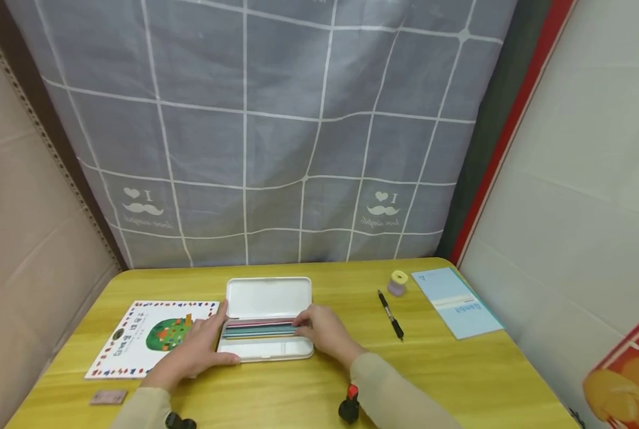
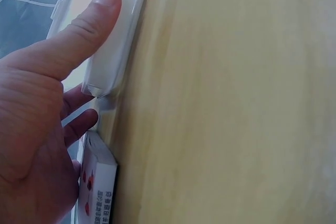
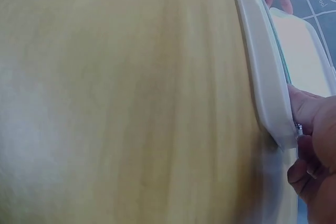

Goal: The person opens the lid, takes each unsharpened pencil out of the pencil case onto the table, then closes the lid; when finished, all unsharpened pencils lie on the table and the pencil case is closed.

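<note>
A white pencil case (image 1: 265,351) lies with its lid (image 1: 268,298) raised in the middle of the table. Several thin coloured pencils (image 1: 257,329) lie side by side inside it. My left hand (image 1: 198,345) spans the case's left end, thumb along the front edge and fingertips near the hinge; in the left wrist view the thumb (image 2: 84,32) lies straight over the white rim. At the right end, my right hand (image 1: 324,333) has its curled thumb and fingers pinching at the pencil ends. The right wrist view shows these fingers (image 3: 310,111) at the case's corner, their grip partly hidden.
A white picture book (image 1: 137,351) lies under the left forearm's side, with a pink eraser-like block (image 1: 108,397) in front. To the right are a black pen (image 1: 390,316), a yellow-and-purple spool (image 1: 398,283) and a light blue notebook (image 1: 455,301). A grey checked curtain (image 1: 276,149) hangs behind.
</note>
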Available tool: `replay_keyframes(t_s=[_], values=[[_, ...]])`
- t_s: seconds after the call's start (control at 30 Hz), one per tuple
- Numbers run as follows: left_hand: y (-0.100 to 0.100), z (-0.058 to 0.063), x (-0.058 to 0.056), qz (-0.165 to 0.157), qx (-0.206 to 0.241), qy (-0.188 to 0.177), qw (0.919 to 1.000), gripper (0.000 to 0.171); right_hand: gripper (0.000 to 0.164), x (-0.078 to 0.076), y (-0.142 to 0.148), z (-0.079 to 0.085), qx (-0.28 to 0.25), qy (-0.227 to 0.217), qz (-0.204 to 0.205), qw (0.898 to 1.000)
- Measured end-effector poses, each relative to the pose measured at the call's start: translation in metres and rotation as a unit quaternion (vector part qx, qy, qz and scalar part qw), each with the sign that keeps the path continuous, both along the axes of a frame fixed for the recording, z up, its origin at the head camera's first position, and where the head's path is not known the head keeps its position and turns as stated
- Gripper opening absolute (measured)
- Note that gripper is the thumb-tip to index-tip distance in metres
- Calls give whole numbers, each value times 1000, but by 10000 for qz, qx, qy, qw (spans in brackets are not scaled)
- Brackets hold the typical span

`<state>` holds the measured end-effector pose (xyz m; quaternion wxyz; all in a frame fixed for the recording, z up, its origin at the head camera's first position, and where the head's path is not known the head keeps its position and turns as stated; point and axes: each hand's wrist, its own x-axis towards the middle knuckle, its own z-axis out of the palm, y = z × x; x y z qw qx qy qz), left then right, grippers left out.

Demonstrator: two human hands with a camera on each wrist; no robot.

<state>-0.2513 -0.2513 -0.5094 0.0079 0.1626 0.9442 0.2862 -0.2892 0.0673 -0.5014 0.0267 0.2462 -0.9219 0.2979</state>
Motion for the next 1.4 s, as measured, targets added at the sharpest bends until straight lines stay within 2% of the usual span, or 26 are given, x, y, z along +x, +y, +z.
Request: replay_keyframes(t_s=[0.2, 0.33, 0.57, 0.67, 0.83, 1.0, 1.17, 1.4], values=[[-1, -1, -1, -29, -46, 41, 10000, 136, 5, -1, 1, 5, -375, -31, -166, 9992], [-2, -2, -2, -43, -40, -21, 10000, 136, 5, -8, 11, 11, -788, -63, -398, 9961], [-1, 0, -2, -60, 32, -140, 9999, 137, 7, -28, 49, 21, -1387, 358, -1020, 9844], [0, 0, -2, -81, 87, -154, 9998, 136, 7, -36, 75, 25, -1425, 257, -1368, 9800], [0, 0, -2, -82, 79, -183, 9998, 137, 9, -48, 115, 18, -1297, 184, -1712, 9765], [-2, 0, -1, -73, 74, -100, 9999, 136, 9, -47, 140, 13, -941, 256, -1992, 9751], [-4, 1, -1, -67, 42, 3, 10000, 137, 7, -47, 150, 6, -704, 229, -2105, 9748], [-1, -1, -1, -71, 100, -9, 9999, 138, 6, -51, 148, -2, -292, 145, -2134, 9764]])
